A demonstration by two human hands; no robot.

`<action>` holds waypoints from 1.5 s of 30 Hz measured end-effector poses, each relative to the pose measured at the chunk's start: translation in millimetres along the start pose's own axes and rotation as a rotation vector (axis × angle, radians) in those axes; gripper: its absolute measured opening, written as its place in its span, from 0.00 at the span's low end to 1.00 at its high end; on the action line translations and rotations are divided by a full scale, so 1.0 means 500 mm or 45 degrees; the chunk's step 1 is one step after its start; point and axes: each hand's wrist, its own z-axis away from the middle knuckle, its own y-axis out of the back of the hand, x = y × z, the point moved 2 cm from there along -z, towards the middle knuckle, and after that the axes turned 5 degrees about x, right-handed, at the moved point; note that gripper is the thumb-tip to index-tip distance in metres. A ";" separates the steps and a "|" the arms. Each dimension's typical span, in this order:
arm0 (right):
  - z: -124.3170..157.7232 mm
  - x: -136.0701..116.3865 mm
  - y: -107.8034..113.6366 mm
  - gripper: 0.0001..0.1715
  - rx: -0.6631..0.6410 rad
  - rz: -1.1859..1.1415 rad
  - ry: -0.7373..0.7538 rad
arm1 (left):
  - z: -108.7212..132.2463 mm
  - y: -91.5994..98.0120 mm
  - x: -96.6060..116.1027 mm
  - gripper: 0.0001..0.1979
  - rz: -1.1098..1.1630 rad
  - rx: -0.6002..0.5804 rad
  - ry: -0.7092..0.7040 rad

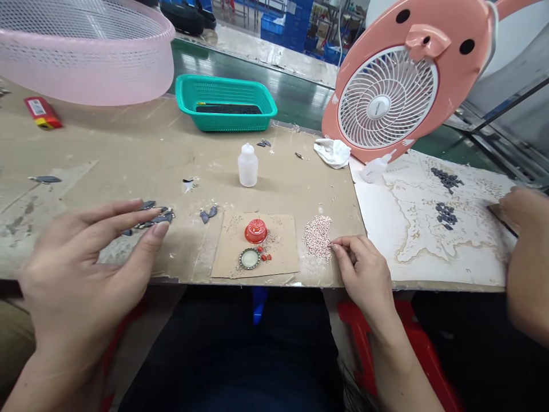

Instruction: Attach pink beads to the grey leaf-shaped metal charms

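Observation:
My left hand (92, 257) is over a small pile of dark grey leaf-shaped pieces (148, 220) at the left. Its fingers are stretched out, with a gap between thumb and forefinger. At the right edge of a heap of tiny pinkish beads (317, 236), my right hand (363, 268) is closed in a pinch; whatever sits between its fingertips is too small to name. Between the hands lies a cardboard square (227, 243). On it are a red cap (256, 230), a bottle cap (249, 259) turned inside up and several small red bits (264, 257).
A white squeeze bottle (247, 166) stands behind the cardboard. Farther back are a green basket (231, 121), a pink mesh basket (86, 74) and a pink fan (386, 91). At right, another person's hand (523, 212) is beside paper (412, 229) bearing dark pieces (446, 216).

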 end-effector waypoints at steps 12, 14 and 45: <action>0.001 0.003 -0.006 0.09 0.022 0.061 -0.050 | 0.013 -0.010 0.102 0.09 0.150 -0.043 -0.193; 0.000 0.004 -0.008 0.10 -0.008 0.094 -0.054 | 0.015 -0.011 0.107 0.08 0.175 -0.047 -0.212; 0.079 -0.114 0.028 0.04 0.323 -0.586 0.176 | 0.097 -0.033 0.237 0.05 1.301 -1.255 0.838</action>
